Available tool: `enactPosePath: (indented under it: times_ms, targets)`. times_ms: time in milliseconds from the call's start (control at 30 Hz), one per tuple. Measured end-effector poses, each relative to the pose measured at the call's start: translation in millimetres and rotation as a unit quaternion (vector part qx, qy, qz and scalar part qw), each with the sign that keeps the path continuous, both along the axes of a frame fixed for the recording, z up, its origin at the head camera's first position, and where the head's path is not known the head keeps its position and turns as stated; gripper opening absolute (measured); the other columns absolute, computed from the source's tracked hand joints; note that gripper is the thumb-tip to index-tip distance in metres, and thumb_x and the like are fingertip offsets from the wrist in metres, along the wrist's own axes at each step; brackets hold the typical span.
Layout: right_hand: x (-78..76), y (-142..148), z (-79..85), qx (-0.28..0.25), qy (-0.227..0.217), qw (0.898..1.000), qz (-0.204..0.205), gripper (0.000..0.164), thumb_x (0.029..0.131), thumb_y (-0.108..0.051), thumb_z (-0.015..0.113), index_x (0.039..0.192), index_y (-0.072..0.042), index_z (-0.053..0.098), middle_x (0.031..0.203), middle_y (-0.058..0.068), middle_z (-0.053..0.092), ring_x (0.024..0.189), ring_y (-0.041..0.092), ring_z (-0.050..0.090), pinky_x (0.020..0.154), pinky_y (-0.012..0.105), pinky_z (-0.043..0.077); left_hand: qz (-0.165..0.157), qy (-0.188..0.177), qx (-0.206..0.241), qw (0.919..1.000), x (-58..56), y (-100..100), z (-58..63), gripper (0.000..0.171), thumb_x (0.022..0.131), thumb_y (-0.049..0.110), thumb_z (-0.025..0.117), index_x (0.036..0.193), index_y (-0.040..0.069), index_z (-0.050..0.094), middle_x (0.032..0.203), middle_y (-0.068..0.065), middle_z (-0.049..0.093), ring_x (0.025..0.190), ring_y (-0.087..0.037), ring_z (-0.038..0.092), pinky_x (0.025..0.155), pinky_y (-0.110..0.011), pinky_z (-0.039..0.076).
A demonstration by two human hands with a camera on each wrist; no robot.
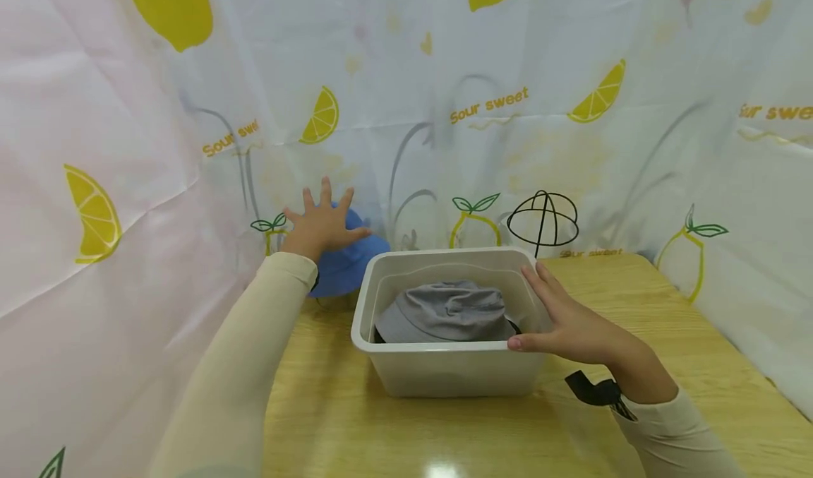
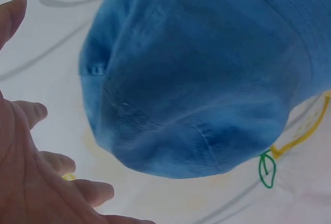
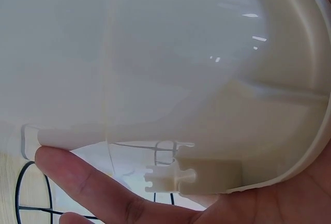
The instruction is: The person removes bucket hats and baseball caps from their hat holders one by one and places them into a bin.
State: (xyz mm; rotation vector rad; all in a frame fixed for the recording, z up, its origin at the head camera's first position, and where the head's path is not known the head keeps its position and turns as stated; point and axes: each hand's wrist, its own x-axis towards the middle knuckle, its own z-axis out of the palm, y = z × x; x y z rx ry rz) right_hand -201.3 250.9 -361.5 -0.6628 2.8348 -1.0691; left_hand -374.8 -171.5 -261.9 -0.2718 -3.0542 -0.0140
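A blue bucket hat sits at the back left, beside the bin. My left hand is raised in front of it with fingers spread, overlapping its crown in the head view. In the left wrist view the fingers lie off to the side of the blue crown, holding nothing. A whitish plastic bin stands in the middle of the table with a crumpled grey hat inside. My right hand rests against the bin's right end, thumb over the near rim and straight fingers along the side.
A black wire hat stand rises behind the bin's right end. The wooden table runs back to a hanging white sheet printed with lemons, and the same sheet walls the left side. A black strap hangs at my right wrist.
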Motion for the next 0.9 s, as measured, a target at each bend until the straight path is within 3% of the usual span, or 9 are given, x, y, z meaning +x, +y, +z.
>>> enactPosePath:
  times_ms: [200, 367, 667, 900]
  targets:
    - [1.0, 2, -1.3, 0.002, -0.006, 1.0, -0.003, 0.118, 0.088, -0.053, 0.079, 0.166, -0.036, -0.008, 0.172, 0.009, -0.021, 0.156, 0.052, -0.007, 0.11, 0.082, 0.019, 0.016, -0.018, 0.033, 0.9992, -13.2, -12, -11.3, 0.099, 0.094, 0.079, 0.047, 0.168, 0.034, 0.0, 0.167, -0.022, -0.029, 0.149, -0.065, -0.013, 0.095, -0.095, 0.015]
    - [0.8, 1, -1.2, -0.001, -0.003, 1.0, 0.0, 0.117, 0.088, -0.053, 0.079, 0.166, -0.037, -0.007, 0.172, 0.009, -0.021, 0.157, 0.051, -0.007, 0.11, 0.082, 0.019, 0.031, -0.004, 0.04, 0.9987, -20.4, -22, -19.0, 0.095, 0.096, 0.075, 0.048, 0.167, 0.036, -0.002, 0.167, -0.024, -0.029, 0.149, -0.067, -0.012, 0.093, -0.096, 0.016]
    - [1.2, -1, 0.3, 0.0, -0.007, 1.0, -0.001, 0.117, 0.088, -0.053, 0.079, 0.166, -0.036, -0.006, 0.172, 0.008, -0.021, 0.157, 0.051, -0.008, 0.111, 0.082, 0.017, 0.034, -0.024, 0.091, 0.995, -21.5, -30, -30.0, 0.087, 0.102, 0.067, 0.044, 0.167, 0.035, -0.003, 0.167, -0.024, -0.028, 0.148, -0.066, -0.013, 0.096, -0.094, 0.014]
    - [-0.1, -1, -0.4, 0.004, 0.0, 1.0, 0.0, 0.117, 0.088, -0.053, 0.079, 0.166, -0.036, -0.006, 0.172, 0.008, -0.022, 0.157, 0.051, -0.006, 0.111, 0.081, 0.018, 0.014, -0.01, 0.09, 0.9958, -19.3, -29, -27.0, 0.077, 0.108, 0.055, 0.042, 0.169, 0.025, 0.005, 0.168, -0.034, -0.004, 0.148, -0.068, 0.007, 0.104, -0.083, 0.031]
